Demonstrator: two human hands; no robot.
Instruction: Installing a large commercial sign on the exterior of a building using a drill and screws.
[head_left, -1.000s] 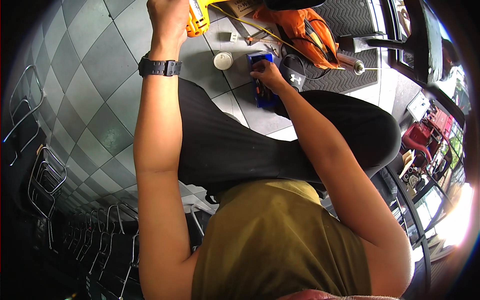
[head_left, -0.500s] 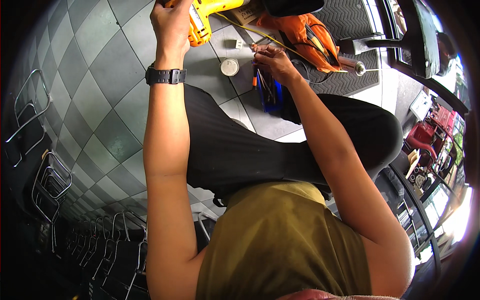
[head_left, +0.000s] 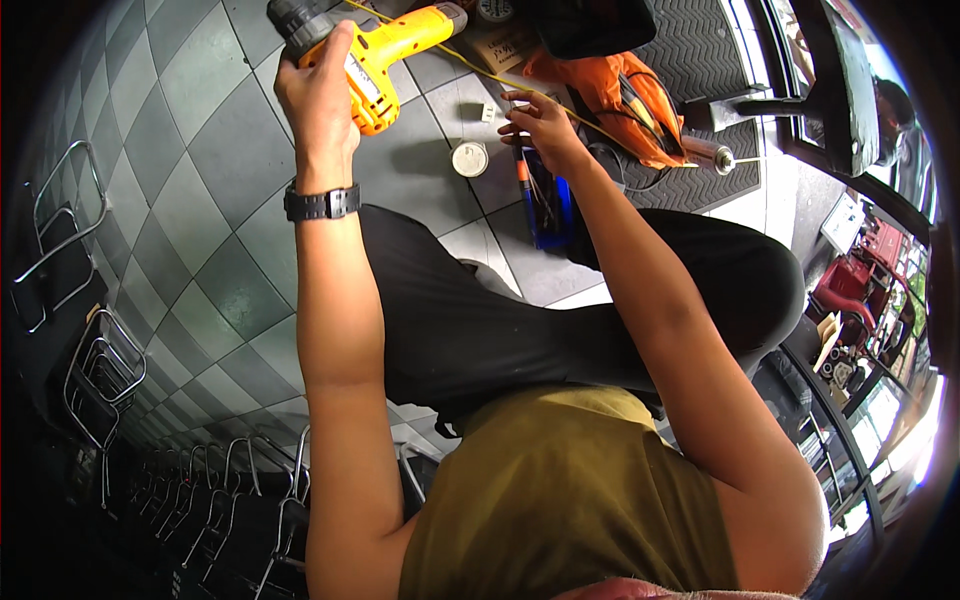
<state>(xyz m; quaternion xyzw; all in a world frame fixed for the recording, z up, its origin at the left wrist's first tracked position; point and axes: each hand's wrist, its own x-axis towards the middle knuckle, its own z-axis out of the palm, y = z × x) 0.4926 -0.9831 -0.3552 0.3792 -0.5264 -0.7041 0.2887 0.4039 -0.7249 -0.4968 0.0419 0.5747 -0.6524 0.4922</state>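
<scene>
My left hand (head_left: pixel 318 105) is wrapped round the body of a yellow cordless drill (head_left: pixel 405 38), whose dark chuck end points to the upper left. On the right, my right hand (head_left: pixel 548 128) hovers with its fingers apart; I make out nothing held in them. Just below it a blue open container (head_left: pixel 549 218) stands on the floor with several thin tools in it, one orange-handled tool (head_left: pixel 521 170) among them. A round pale-topped tin (head_left: pixel 468 158) and a small white block (head_left: pixel 487 112) lie between my hands.
An orange bag (head_left: pixel 598 88) with dark cords lies at the far right beside a spray can (head_left: pixel 708 154) and ridged black mats (head_left: pixel 715 45). A yellow cord (head_left: pixel 490 72) crosses the floor near a cardboard box (head_left: pixel 500 46). Metal-framed chairs (head_left: pixel 95 375) line the left.
The drill and my left hand have come nearer and leftward, so the chuck now shows. The fingers of my right hand have spread from a pinch.
</scene>
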